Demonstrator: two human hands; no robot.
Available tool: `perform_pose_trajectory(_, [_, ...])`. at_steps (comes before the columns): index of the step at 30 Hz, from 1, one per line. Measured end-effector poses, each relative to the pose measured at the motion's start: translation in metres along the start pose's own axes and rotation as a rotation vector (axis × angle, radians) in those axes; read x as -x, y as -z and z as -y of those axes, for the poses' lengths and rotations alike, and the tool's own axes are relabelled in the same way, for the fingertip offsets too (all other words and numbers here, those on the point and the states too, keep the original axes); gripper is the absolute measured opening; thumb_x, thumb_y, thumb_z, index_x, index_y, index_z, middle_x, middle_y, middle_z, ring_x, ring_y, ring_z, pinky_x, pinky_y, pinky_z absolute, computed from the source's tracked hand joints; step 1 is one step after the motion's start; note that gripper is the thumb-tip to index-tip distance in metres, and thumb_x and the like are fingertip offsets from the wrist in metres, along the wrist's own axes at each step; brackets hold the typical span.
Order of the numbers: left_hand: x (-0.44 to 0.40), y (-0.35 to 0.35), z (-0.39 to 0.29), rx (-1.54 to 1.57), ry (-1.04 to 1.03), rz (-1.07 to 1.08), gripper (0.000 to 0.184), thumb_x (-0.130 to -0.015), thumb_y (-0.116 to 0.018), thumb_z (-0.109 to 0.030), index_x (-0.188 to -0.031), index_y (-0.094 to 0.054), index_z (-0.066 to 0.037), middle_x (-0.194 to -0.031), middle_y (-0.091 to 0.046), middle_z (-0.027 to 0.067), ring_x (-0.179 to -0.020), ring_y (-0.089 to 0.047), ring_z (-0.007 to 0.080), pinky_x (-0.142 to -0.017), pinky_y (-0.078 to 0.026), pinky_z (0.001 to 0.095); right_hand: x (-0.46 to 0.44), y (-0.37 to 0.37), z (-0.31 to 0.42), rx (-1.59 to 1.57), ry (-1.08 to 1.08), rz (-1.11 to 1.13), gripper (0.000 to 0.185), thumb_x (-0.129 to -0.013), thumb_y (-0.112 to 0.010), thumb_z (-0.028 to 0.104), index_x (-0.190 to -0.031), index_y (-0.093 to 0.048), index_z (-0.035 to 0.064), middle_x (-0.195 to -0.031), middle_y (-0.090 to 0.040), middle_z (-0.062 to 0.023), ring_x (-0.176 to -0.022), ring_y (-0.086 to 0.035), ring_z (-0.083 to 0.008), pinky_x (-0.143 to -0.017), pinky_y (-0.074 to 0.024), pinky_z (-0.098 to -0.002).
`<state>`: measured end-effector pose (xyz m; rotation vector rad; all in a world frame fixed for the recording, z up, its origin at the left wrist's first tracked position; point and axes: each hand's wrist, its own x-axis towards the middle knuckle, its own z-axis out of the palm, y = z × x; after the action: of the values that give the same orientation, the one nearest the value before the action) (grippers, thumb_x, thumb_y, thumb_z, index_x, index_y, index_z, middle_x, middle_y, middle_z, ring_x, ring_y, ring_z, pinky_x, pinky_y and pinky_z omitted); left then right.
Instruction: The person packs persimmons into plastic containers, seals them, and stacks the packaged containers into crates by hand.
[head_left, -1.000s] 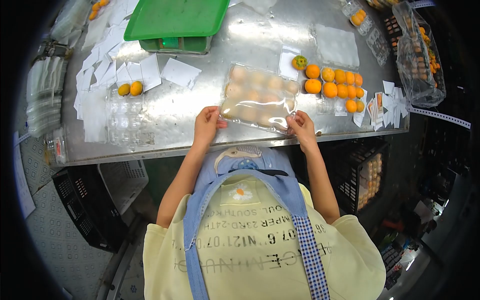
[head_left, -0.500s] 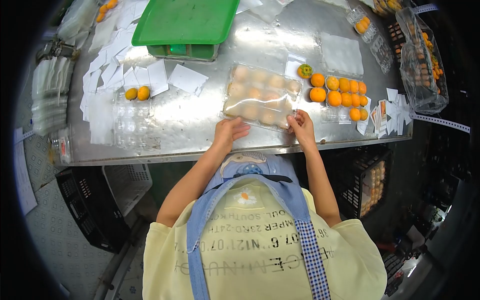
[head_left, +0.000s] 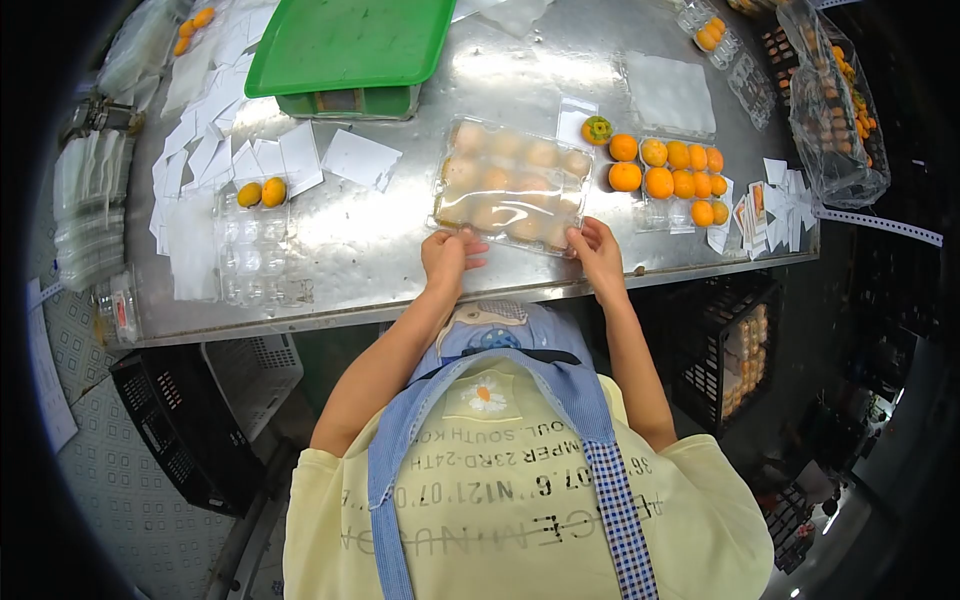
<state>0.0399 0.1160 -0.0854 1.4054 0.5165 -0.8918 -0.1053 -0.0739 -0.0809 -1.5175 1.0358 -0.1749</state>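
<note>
A clear plastic fruit tray (head_left: 512, 185) lies on the metal table in front of me, its lid catching glare. Rows of pale-looking round fruit show through a cloudy layer inside. At its near right corner, my right hand (head_left: 598, 255) pinches the rim between thumb and fingers. My left hand (head_left: 450, 260) is at the near left edge, thumb close to the rim and fingers stretched out and apart. To the right, orange persimmons (head_left: 659, 182) sit in and beside another clear tray, and one greenish persimmon (head_left: 597, 130) rests by a white card.
A green tray (head_left: 350, 45) covers a green box at the back. On the left are scattered white cards (head_left: 205, 150) and an open clear tray (head_left: 255, 255) with two persimmons (head_left: 272, 192). Black crates (head_left: 735, 350) stand below the table; a plastic-lined fruit crate (head_left: 835, 110) is far right.
The whole view has shifted a little, so the table things appear further left. My left thumb has come up to the tray's near edge. My right hand keeps its pinch on the corner.
</note>
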Motion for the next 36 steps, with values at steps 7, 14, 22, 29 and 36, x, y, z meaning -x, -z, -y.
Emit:
perform_pose_trajectory(7, [0.013,0.001,-0.014,0.107,0.091,0.088,0.023,-0.085,-0.059,-0.016,-0.096,-0.056,0.004,-0.09,-0.064,0.0151,-0.077,-0.065,0.0228,-0.061,-0.052,0.0304,0.062,0.003,0.031,-0.607,-0.432,0.143,0.05,-0.09,-0.062,0.016,-0.126,-0.04,-0.0112,-0.12,-0.054,-0.023,-0.106,-0.06,-0.0297,-0.089,-0.0528,-0.034])
perform_pose_trajectory(14, [0.008,0.004,-0.003,0.078,0.117,0.113,0.024,-0.084,-0.06,-0.014,-0.098,-0.058,0.005,-0.09,-0.065,0.0147,-0.072,-0.062,0.0198,-0.059,-0.052,0.0296,0.035,-0.045,0.001,-0.982,-0.569,0.102,0.032,-0.09,-0.06,0.013,-0.112,-0.05,-0.0075,-0.111,-0.057,-0.0202,-0.109,-0.057,-0.0294,-0.09,-0.051,-0.0357])
perform_pose_trajectory(22, [0.004,0.004,0.002,0.015,0.081,0.072,0.021,-0.085,-0.06,-0.013,-0.096,-0.059,0.005,-0.087,-0.066,0.0152,-0.068,-0.062,0.0199,-0.055,-0.052,0.0296,0.035,-0.053,0.002,-0.881,-0.551,-0.003,0.017,-0.089,-0.062,0.011,-0.101,-0.055,0.0003,-0.096,-0.062,-0.0119,-0.097,-0.063,-0.0239,-0.071,-0.0538,-0.0268])
perform_pose_trajectory(29, [-0.002,0.005,0.008,0.028,0.069,0.064,0.018,-0.084,-0.059,-0.01,-0.094,-0.061,0.004,-0.084,-0.066,0.0149,-0.067,-0.064,0.021,-0.053,-0.052,0.0296,0.036,-0.059,0.007,-0.809,-0.512,-0.067,0.016,-0.09,-0.059,0.008,-0.099,-0.055,-0.0048,-0.09,-0.062,-0.0131,-0.09,-0.065,-0.0223,-0.07,-0.0538,-0.0249])
perform_pose_trajectory(36, [-0.003,0.02,-0.002,-0.089,0.126,0.199,0.027,-0.086,-0.064,-0.021,-0.098,-0.062,0.003,-0.09,-0.067,0.0131,-0.07,-0.064,0.0185,-0.055,-0.053,0.0283,0.031,-0.044,-0.001,-0.707,-0.539,0.126,0.027,-0.091,-0.061,0.018,-0.103,-0.057,-0.0055,-0.096,-0.065,-0.0157,-0.088,-0.065,-0.0215,-0.075,-0.0552,-0.0296])
